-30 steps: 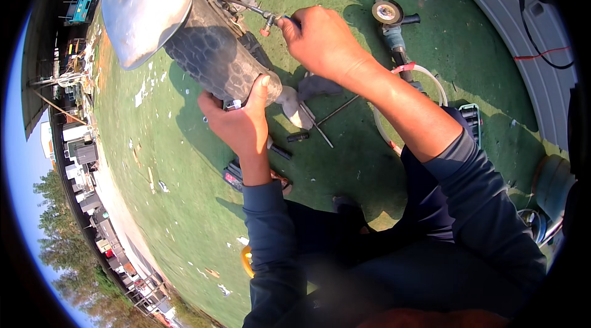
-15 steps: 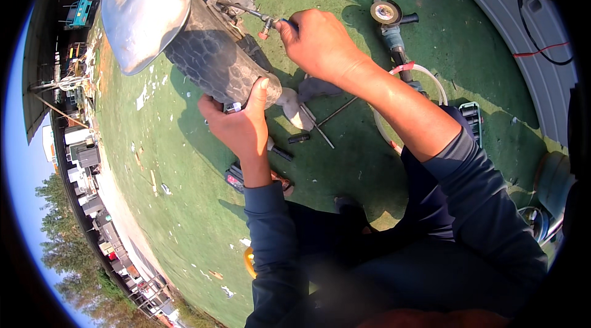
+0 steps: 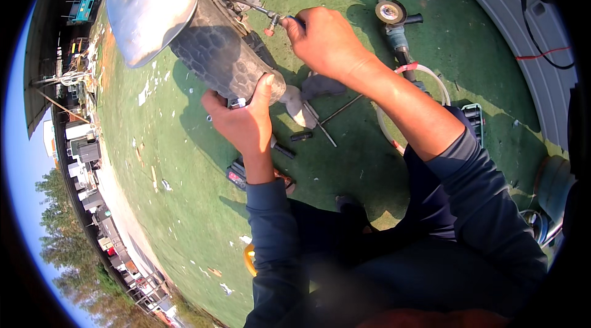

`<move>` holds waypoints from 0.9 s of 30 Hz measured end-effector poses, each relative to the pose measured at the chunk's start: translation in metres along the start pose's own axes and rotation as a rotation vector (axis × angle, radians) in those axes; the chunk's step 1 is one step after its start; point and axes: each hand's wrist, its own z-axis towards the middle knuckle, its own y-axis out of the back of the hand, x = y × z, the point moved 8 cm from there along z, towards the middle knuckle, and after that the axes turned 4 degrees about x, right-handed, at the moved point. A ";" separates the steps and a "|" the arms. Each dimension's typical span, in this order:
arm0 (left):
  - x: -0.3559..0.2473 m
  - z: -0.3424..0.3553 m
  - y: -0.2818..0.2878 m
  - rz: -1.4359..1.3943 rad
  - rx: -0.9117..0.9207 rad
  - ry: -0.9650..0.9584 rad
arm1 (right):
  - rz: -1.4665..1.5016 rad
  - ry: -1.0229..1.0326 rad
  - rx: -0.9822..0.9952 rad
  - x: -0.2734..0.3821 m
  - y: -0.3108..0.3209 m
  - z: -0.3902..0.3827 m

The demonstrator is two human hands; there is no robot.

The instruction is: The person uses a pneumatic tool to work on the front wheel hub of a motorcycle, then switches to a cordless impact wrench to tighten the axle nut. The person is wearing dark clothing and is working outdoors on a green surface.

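left hand (image 3: 246,122): gripping end of dark grey honeycomb-textured metal cylinder (image 3: 221,54) | right hand (image 3: 326,42): pinching thin metal tool (image 3: 271,19) | green floor (image 3: 184,192)

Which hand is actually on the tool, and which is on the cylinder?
The right hand grips the thin metal tool. The left hand instead clasps the end of the dark honeycomb-patterned cylinder.

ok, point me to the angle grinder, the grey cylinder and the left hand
angle grinder (image 3: 397,28), head view, on the body just below its disc.
grey cylinder (image 3: 218,51), head view, on its textured side wall.
left hand (image 3: 246,122), head view, on the back of the hand, gripping the cylinder's lower end.
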 end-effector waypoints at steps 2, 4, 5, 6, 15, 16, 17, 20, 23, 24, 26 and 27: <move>0.007 0.002 0.003 0.043 -0.031 -0.028 | 0.003 -0.014 0.018 0.002 0.000 0.000; 0.007 0.000 0.003 0.056 -0.011 0.014 | 0.008 -0.049 0.056 0.006 0.003 -0.001; 0.006 -0.001 0.002 0.063 -0.002 0.035 | 0.008 -0.050 0.053 0.006 0.002 -0.001; 0.004 -0.001 0.001 0.042 0.002 0.030 | 0.008 -0.051 0.050 0.005 0.002 -0.001; 0.007 0.002 0.002 -0.042 -0.033 -0.010 | -0.011 -0.036 0.023 0.004 0.002 0.000; 0.007 0.002 0.001 -0.051 -0.031 -0.010 | -0.017 -0.032 0.020 0.004 0.002 0.000; 0.007 0.002 0.001 -0.060 -0.030 -0.010 | -0.018 -0.032 0.021 0.004 0.002 0.000; 0.007 0.002 0.003 0.013 -0.026 -0.005 | -0.020 -0.030 0.025 0.004 0.003 0.000; 0.005 0.002 0.003 -0.031 -0.034 -0.008 | -0.021 -0.030 0.029 0.006 0.004 -0.001; 0.006 0.002 0.003 -0.025 -0.032 -0.005 | -0.021 -0.031 0.030 0.006 0.004 -0.001; 0.007 0.002 0.003 -0.012 -0.030 0.001 | -0.023 -0.030 0.029 0.006 0.003 0.000; 0.007 0.002 0.004 -0.018 -0.031 0.000 | -0.025 -0.029 0.027 0.006 0.003 0.000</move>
